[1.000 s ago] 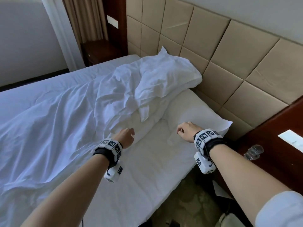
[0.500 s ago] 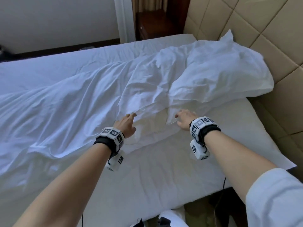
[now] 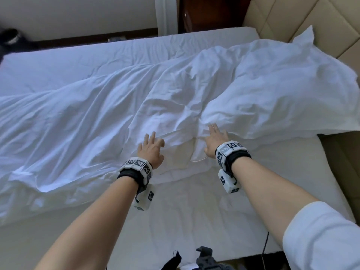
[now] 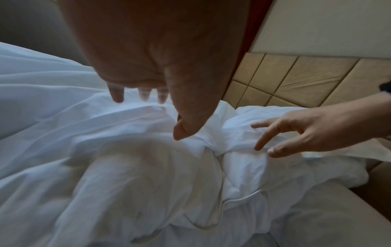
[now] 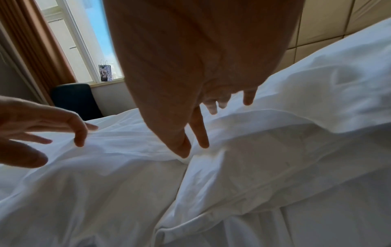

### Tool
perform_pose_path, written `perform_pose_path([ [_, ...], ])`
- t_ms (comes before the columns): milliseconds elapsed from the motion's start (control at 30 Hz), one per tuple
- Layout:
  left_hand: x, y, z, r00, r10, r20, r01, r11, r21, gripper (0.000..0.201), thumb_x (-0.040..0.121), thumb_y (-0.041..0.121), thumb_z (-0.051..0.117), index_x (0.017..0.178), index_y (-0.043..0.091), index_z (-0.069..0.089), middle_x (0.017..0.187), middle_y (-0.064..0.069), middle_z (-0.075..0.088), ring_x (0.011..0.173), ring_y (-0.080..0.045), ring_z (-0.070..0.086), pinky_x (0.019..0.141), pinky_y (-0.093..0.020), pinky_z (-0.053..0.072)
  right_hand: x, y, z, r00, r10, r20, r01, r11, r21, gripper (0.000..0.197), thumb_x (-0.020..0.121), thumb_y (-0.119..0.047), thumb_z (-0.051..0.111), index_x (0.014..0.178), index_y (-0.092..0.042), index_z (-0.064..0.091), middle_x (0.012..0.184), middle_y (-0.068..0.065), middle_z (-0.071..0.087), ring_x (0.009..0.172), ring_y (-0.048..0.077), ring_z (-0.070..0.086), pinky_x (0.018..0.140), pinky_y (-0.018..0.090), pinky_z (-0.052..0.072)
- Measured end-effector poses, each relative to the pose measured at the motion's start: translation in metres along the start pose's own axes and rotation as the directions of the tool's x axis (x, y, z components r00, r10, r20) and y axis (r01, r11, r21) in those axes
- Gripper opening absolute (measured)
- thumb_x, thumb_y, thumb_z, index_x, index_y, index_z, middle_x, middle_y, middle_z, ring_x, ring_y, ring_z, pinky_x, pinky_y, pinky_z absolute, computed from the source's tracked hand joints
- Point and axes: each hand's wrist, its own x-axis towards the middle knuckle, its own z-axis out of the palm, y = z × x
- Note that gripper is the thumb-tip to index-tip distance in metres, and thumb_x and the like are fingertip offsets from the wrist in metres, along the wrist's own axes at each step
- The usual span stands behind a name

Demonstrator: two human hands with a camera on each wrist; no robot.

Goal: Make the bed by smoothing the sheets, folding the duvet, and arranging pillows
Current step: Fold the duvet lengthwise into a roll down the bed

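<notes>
A rumpled white duvet (image 3: 93, 114) lies along the far part of the bed, its near edge bunched in the middle. A white pillow (image 3: 282, 98) rests at the right, against the headboard. My left hand (image 3: 151, 148) reaches over the duvet's near edge with fingers spread, holding nothing. My right hand (image 3: 216, 139) reaches with straight fingers to the fold where duvet and pillow meet; its fingertips (image 5: 203, 142) touch the cloth. In the left wrist view both the left hand (image 4: 148, 100) and the right hand (image 4: 281, 138) hover spread over the crumpled duvet (image 4: 137, 167).
The bare white sheet (image 3: 194, 211) covers the near half of the mattress. A padded beige headboard (image 3: 311, 22) stands at the right. A dark wooden nightstand (image 3: 204, 14) sits beyond the bed. A window (image 5: 93, 41), curtain and dark chair (image 5: 76, 100) lie across the room.
Both hands have opened from curled fists and moved forward and left, from the bare sheet near the pillow corner to the duvet's bunched edge. The view has swung left.
</notes>
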Motion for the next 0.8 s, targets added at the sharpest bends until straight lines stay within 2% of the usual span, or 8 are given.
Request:
perform_pose_path([
  [33,0.003,-0.001,0.001,0.999,-0.028,-0.027,0.028,1.000,-0.005,0.039,0.087,0.016,0.058,0.122,0.023,0.042,0.150,-0.011,0.032,0.137,-0.034,0.032,0.108,-0.045,0.031,0.005,0.000,0.000,1.000,0.004,0.024,-0.004,1.000,0.005,0.035,0.092,-0.030,0.055,0.124,-0.017,0.062,0.163,0.013,0.004,0.151,0.027,0.003,0.116,0.054,0.015],
  [100,0.007,-0.005,0.002,0.995,-0.087,-0.055,0.084,0.995,-0.054,0.039,0.085,0.010,0.054,0.116,0.023,0.035,0.106,-0.010,0.060,0.096,-0.035,0.055,0.091,-0.042,0.042,0.008,-0.001,-0.001,1.000,0.000,0.028,0.000,1.000,0.010,0.030,0.092,-0.026,0.057,0.119,-0.015,0.063,0.151,0.012,0.034,0.139,0.027,0.033,0.109,0.049,0.028],
  [167,0.007,-0.008,0.005,0.992,-0.126,-0.008,0.124,0.989,-0.082,0.038,0.084,0.009,0.050,0.116,0.021,0.035,0.080,-0.006,0.057,0.077,-0.034,0.054,0.077,-0.040,0.045,0.007,0.000,0.001,1.000,-0.020,-0.012,0.020,0.998,0.056,0.027,0.092,-0.014,0.056,0.118,-0.011,0.063,0.130,0.010,0.055,0.121,0.029,0.053,0.100,0.042,0.040],
  [300,-0.009,0.007,0.015,0.987,-0.059,0.152,0.058,0.998,0.009,0.019,0.080,0.009,0.053,0.096,0.015,0.061,0.100,-0.014,0.062,0.096,-0.036,0.060,0.070,-0.033,0.043,-0.010,0.020,0.022,1.000,-0.003,0.026,0.000,0.990,0.138,0.034,0.088,0.004,0.054,0.117,-0.009,0.068,0.122,0.014,0.062,0.112,0.034,0.062,0.093,0.039,0.051],
  [400,-0.028,0.035,0.037,0.964,0.018,0.265,-0.037,0.997,0.066,0.024,0.083,0.013,0.054,0.106,0.010,0.063,0.112,-0.018,0.061,0.107,-0.037,0.058,0.082,-0.035,0.046,-0.026,0.045,0.038,0.991,0.032,0.129,-0.039,0.998,0.048,0.031,0.090,0.000,0.055,0.118,-0.006,0.066,0.123,0.014,0.063,0.115,0.032,0.061,0.104,0.043,0.042],
  [467,-0.038,0.054,0.051,0.944,0.053,0.326,-0.070,0.997,0.042,0.023,0.082,0.008,0.052,0.102,0.009,0.064,0.110,-0.019,0.062,0.106,-0.037,0.059,0.081,-0.035,0.047,-0.041,0.062,0.043,0.982,0.059,0.182,-0.063,0.998,0.014,0.031,0.092,-0.004,0.054,0.122,-0.005,0.063,0.127,0.014,0.062,0.120,0.031,0.058,0.109,0.045,0.035],
  [600,-0.055,0.066,0.062,0.861,0.088,0.501,-0.102,0.995,0.000,0.020,0.084,0.007,0.063,0.103,0.005,0.068,0.109,-0.017,0.067,0.104,-0.033,0.064,0.079,-0.033,0.049,-0.077,0.079,0.061,0.975,0.063,0.214,-0.065,0.998,0.003,0.035,0.090,-0.012,0.052,0.125,-0.008,0.058,0.129,0.013,0.061,0.116,0.031,0.061,0.091,0.038,0.049],
  [800,-0.083,0.062,0.044,0.945,-0.042,0.326,0.057,0.998,-0.035,0.027,0.092,0.010,0.045,0.109,0.009,0.066,0.111,-0.015,0.068,0.103,-0.032,0.064,0.082,-0.032,0.050,-0.098,0.060,0.047,0.991,0.026,0.133,-0.048,0.984,0.169,0.029,0.093,-0.019,0.049,0.117,-0.015,0.065,0.122,0.011,0.065,0.106,0.033,0.065,0.085,0.037,0.050],
])
